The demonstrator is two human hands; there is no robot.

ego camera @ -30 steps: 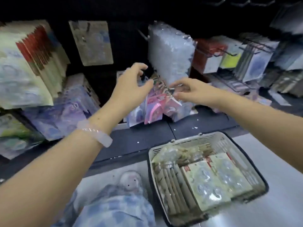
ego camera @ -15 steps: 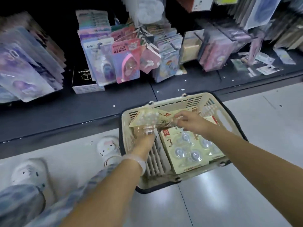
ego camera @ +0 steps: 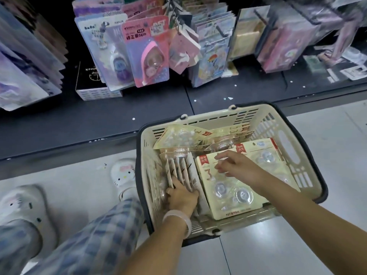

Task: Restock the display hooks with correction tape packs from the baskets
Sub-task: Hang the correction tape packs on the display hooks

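Basket (ego camera: 246, 116) on floor, hanging packs (ego camera: 148, 54) behind

1. Cream basket (ego camera: 297, 155) with dark rim on the pale floor (ego camera: 327, 126), against the dark shelf base (ego camera: 99, 120).
2. Inside, left: a row of correction tape packs (ego camera: 184, 171) on edge. Right: flat packs (ego camera: 228, 191) face up, showing clear blisters. Far end: more packs (ego camera: 178, 137) lying tilted.
3. Left hand (ego camera: 181, 195), pale bracelet (ego camera: 179, 217) at the wrist, fingers pushed down among the upright packs; grip hidden.
4. Right hand (ego camera: 236, 165) hovering over the flat packs, fingers loosely spread, holding nothing.
5. Above the shelf, hanging packs on display hooks (ego camera: 176, 14), a pink pack (ego camera: 149, 54) in front.
6. Lower left: checked trousers (ego camera: 89, 245), white cat-face slippers (ego camera: 124, 173).
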